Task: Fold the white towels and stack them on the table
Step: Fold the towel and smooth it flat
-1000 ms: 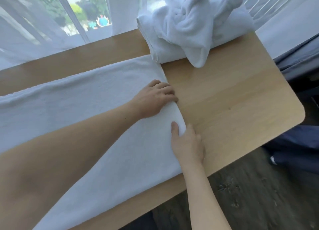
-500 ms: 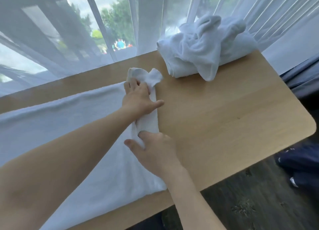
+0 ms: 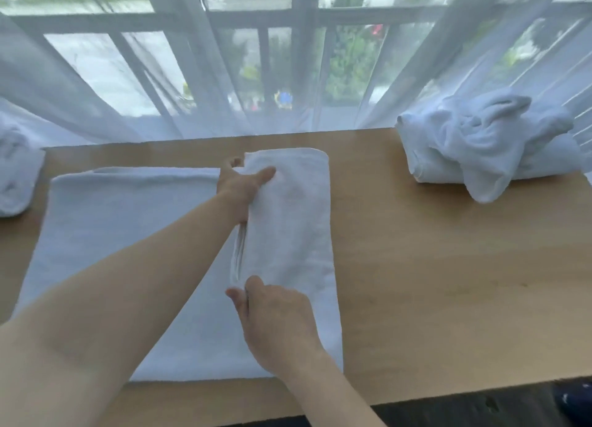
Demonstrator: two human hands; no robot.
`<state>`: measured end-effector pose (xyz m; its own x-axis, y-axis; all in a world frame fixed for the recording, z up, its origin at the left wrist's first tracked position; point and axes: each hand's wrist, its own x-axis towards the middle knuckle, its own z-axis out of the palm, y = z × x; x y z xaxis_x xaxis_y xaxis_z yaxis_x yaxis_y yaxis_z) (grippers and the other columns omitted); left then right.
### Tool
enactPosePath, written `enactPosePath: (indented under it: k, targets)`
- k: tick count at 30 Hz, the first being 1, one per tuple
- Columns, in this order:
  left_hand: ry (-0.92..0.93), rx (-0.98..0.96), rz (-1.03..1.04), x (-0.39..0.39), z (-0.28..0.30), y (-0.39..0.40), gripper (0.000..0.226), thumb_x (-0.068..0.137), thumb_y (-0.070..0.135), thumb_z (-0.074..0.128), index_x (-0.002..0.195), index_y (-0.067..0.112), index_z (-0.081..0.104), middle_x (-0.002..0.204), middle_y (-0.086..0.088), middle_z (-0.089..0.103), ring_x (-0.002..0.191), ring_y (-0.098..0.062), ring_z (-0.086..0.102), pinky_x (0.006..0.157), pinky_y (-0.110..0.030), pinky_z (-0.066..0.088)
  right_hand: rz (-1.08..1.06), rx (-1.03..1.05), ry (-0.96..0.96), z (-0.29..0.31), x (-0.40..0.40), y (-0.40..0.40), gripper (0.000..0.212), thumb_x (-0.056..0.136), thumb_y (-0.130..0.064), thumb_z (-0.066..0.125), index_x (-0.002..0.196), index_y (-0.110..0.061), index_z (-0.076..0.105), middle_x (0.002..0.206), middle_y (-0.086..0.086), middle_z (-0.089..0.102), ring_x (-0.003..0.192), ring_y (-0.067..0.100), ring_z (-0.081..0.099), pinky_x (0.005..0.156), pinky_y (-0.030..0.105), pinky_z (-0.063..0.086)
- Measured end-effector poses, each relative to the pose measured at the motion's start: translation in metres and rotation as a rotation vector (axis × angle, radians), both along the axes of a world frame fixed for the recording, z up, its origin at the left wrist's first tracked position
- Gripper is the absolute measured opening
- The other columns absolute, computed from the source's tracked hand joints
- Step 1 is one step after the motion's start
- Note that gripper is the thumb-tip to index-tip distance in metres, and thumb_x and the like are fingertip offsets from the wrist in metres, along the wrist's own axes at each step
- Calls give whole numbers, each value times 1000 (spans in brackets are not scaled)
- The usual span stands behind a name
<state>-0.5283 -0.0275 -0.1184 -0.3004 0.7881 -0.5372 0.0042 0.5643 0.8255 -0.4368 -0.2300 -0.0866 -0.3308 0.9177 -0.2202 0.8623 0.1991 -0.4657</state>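
A long white towel [image 3: 121, 234] lies flat across the wooden table [image 3: 432, 282], its right end folded over leftward into a flap [image 3: 291, 221]. My left hand [image 3: 242, 186] grips the flap's far left edge, thumb on top and fingers underneath. My right hand [image 3: 275, 321] pinches the flap's near left edge. A pile of crumpled white towels [image 3: 487, 144] sits on the table at the far right.
Another white towel [image 3: 14, 176] lies at the table's far left edge. Sheer curtains [image 3: 224, 74] hang along the window just behind the table. Bare wood spreads between the folded flap and the right pile. Dark floor [image 3: 480, 410] shows below the near edge.
Both hands have carried the towel's right end up and over to the left, making a wide folded flap. The view has swung left, so the pile now sits far right.
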Motion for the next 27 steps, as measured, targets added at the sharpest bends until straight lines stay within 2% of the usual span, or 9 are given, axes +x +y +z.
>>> enactPosePath:
  k: [2,3,4,6,8,13,19,24,27]
  targets:
    - [-184,-81,6,-26,11,-1,83,73,27,90,142,13,47,131,-9,58,103,-28,68,81,-46,60,35,2,-17,1,-18,2,52,100,-56,1,90,-19,36,63,-3,42,50,18,36,50,35,21]
    - [-310,-150,-45,-41,19,-2,79,75,27,88,142,8,50,129,-10,63,104,-30,70,78,-46,61,51,5,-29,1,-28,3,55,97,-57,-3,90,-19,36,63,-3,42,51,19,36,50,36,20]
    - [-407,-206,-107,-56,27,-4,66,78,27,86,134,5,59,122,-11,70,99,-28,73,72,-42,62,66,7,-37,2,-39,3,58,95,-57,-5,89,-18,37,62,-2,41,50,19,35,50,35,19]
    - [-473,-220,-156,-87,38,-9,43,79,27,84,112,2,71,106,-12,76,90,-25,76,65,-37,62,90,-4,-39,4,-63,1,59,93,-57,-6,88,-17,36,62,-2,40,49,18,32,48,34,17]
    - [-461,-149,-129,-116,45,-12,41,78,23,86,108,0,72,106,-14,76,91,-28,76,68,-40,62,98,-15,-43,5,-91,0,55,97,-57,-1,89,-17,36,63,-2,41,50,17,31,48,32,17]
    - [-360,61,-122,-185,59,-20,45,84,13,81,124,2,64,117,-15,72,101,-33,72,83,-48,61,111,-112,-20,11,-164,4,43,107,-52,17,90,-17,35,65,-4,40,54,19,36,51,36,22]
    - [-352,219,-176,-283,63,-21,29,89,16,76,115,6,71,105,-9,76,92,-26,74,71,-34,60,125,-185,36,27,-259,14,46,107,-52,21,88,-16,41,78,4,54,69,28,49,64,38,33]
    - [-374,282,-222,-352,49,-13,31,93,23,72,121,9,70,116,-13,73,100,-27,72,78,-35,58,90,-217,60,25,-331,20,47,107,-51,23,87,-14,44,80,6,54,71,28,48,66,37,33]
    - [-299,306,-138,-377,31,-12,16,91,22,74,104,12,75,97,-4,77,85,-19,74,69,-30,58,46,-244,32,7,-365,24,45,107,-50,23,89,-14,43,80,6,51,71,28,45,66,37,30]
